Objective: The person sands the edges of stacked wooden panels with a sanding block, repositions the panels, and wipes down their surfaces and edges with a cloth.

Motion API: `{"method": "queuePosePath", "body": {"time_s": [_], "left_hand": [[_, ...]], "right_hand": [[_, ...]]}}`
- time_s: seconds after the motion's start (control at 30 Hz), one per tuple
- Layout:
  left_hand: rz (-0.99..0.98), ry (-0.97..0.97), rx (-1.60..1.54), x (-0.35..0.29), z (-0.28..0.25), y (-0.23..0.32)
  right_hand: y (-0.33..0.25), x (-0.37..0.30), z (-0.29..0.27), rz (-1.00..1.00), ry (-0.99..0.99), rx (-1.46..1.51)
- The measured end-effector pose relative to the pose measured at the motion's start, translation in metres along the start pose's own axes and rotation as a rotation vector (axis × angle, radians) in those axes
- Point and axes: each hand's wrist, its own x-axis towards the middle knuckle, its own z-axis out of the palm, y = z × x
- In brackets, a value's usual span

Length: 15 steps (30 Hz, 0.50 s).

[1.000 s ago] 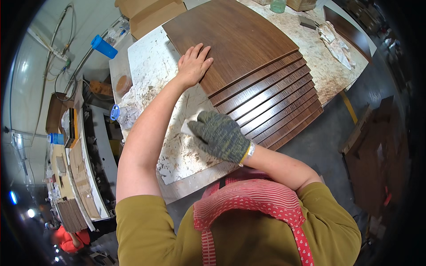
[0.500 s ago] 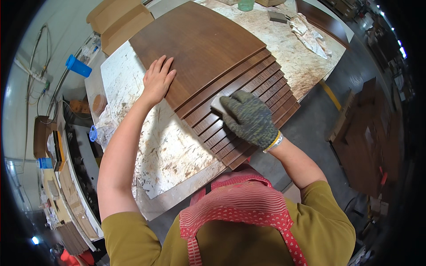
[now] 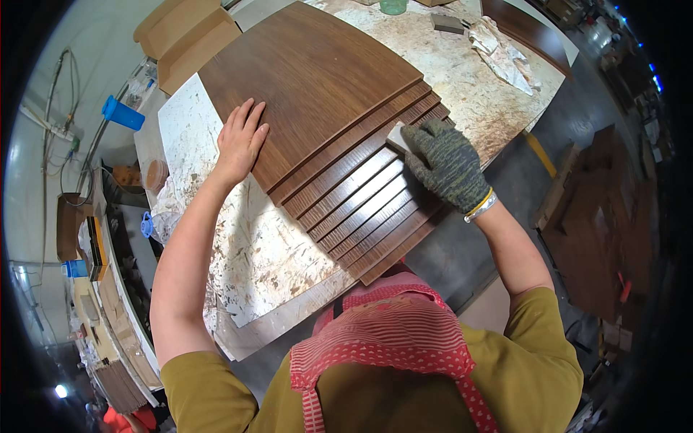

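Note:
Brown wood panels (image 3: 310, 79) lie in a fanned stack on the table, their near edges stepped one below another. My bare left hand (image 3: 240, 144) rests flat on the left edge of the top panel, fingers stretched out. On my right hand (image 3: 447, 162) is a dark green-grey knit glove with a yellow cuff. Its fingers are closed round a small pale-faced sanding block (image 3: 396, 136), over the right part of the stepped edges. The glove hides most of the block and the panel ends under it.
The white table (image 3: 245, 278) is stained brown. At its far right lie a grey block (image 3: 447, 24), a crumpled cloth (image 3: 502, 54) and another brown panel (image 3: 527, 32). An open cardboard box (image 3: 184, 40) and a blue cup (image 3: 123, 113) are at the left. Brown boards (image 3: 588, 216) stand beyond the right side.
My right hand has moved right and slightly away from me along the stepped edges, with the block. My left hand stays on the top panel; the whole view has shifted slightly.

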Motion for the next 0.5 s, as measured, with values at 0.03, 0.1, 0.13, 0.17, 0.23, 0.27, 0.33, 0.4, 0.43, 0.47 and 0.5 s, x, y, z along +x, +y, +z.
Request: {"method": "queuePosePath", "body": {"time_s": [0.03,0.1,0.13,0.17,0.23,0.27,0.33,0.4,0.43,0.47,0.5], "left_hand": [[-0.005,0.005,-0.001,-0.001,0.0,0.0],[-0.039,0.006,0.017,0.0,0.0,0.0],[0.015,0.033,-0.011,0.002,0.004,-0.002],[0.076,0.067,-0.036,0.005,0.003,-0.003],[0.089,0.083,-0.017,0.007,0.011,-0.001],[0.053,0.078,0.0,0.002,0.01,0.0],[0.021,0.05,-0.015,0.0,0.005,0.005],[0.013,0.056,0.007,0.0,0.004,0.007],[0.019,0.057,0.027,0.0,0.003,0.008],[0.018,0.062,0.039,-0.001,0.003,0.009],[0.01,0.063,0.037,0.0,0.009,0.003]], "right_hand": [[0.007,-0.001,0.004,0.01,0.024,-0.033],[0.052,-0.009,0.013,0.138,0.079,-0.124],[0.07,-0.009,0.002,0.25,0.039,-0.131],[0.089,-0.017,-0.008,-0.067,0.077,-0.524],[0.077,-0.005,-0.02,0.443,0.074,-0.033],[0.052,0.004,-0.023,0.391,0.064,0.024],[0.001,0.009,-0.018,0.262,0.049,0.084],[-0.035,0.014,-0.011,0.147,0.039,0.206],[-0.049,0.015,-0.005,0.144,0.043,0.247],[-0.06,0.017,-0.001,0.139,0.047,0.281],[-0.07,0.019,0.004,0.131,0.049,0.315]]}}
